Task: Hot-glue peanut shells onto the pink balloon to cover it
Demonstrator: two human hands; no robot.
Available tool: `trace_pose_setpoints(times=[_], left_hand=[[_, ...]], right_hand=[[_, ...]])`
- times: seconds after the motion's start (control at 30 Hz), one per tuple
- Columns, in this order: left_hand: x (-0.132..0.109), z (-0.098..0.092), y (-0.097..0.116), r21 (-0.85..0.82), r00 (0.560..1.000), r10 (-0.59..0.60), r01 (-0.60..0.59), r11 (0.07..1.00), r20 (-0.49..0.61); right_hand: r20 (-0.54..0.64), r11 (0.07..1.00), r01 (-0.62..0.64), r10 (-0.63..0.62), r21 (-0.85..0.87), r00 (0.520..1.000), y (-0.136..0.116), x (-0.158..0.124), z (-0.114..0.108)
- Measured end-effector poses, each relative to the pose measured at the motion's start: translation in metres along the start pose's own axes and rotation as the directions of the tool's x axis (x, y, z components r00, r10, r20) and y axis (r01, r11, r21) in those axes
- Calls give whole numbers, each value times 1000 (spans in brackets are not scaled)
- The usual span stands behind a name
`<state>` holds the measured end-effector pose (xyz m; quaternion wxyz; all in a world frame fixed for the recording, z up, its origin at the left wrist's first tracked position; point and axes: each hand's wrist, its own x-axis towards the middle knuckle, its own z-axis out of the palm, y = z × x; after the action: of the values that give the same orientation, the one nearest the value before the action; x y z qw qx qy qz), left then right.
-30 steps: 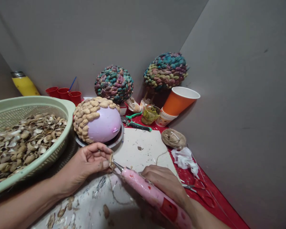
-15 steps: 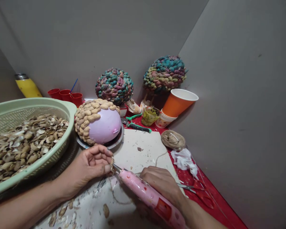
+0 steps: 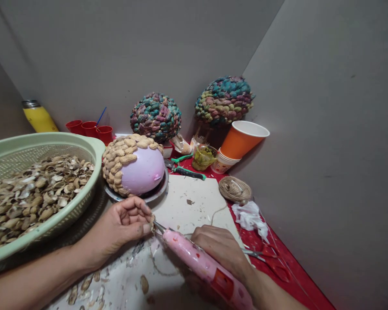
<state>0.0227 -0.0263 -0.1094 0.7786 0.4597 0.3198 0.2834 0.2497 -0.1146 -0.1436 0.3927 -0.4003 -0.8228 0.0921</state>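
Between thumb and fingertips, my left hand (image 3: 127,217) pinches a peanut shell (image 3: 153,224). My right hand (image 3: 218,247) is wrapped round a pink hot glue gun (image 3: 194,260), its metal nozzle at the shell. Just beyond my left hand, a lilac balloon (image 3: 144,170) lies in a metal bowl (image 3: 163,185). Peanut shells (image 3: 116,157) cover its left side and top, while the front right with the knot is bare. At the left, a pale green colander (image 3: 95,159) holds many loose shells (image 3: 35,198).
Two coloured shell-covered balls (image 3: 155,116) (image 3: 224,100) stand behind. Pliers (image 3: 187,172), a cup with greenish contents (image 3: 203,157), an orange paper cup (image 3: 241,140), twine (image 3: 234,189), crumpled tissue (image 3: 250,217) and scissors (image 3: 271,260) lie rightward. Red cups (image 3: 89,128) and a yellow bottle (image 3: 40,118) stand back left.
Almost nothing differs. Both hands, the peanut shell and the glue gun keep their places; the view has shifted very slightly.
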Motion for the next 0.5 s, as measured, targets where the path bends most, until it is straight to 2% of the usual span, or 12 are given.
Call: trace_pose_setpoints(times=[0.27,0.5], left_hand=[[0,2,1,18,1000,5,-5,1000,-6],[-1,2,1,14,1000,5,-5,1000,2]], right_hand=[[20,999,-17,18,-34,1000,-1,1,-1],[-20,997,-6,5,-77,1000,-3,1,-1]])
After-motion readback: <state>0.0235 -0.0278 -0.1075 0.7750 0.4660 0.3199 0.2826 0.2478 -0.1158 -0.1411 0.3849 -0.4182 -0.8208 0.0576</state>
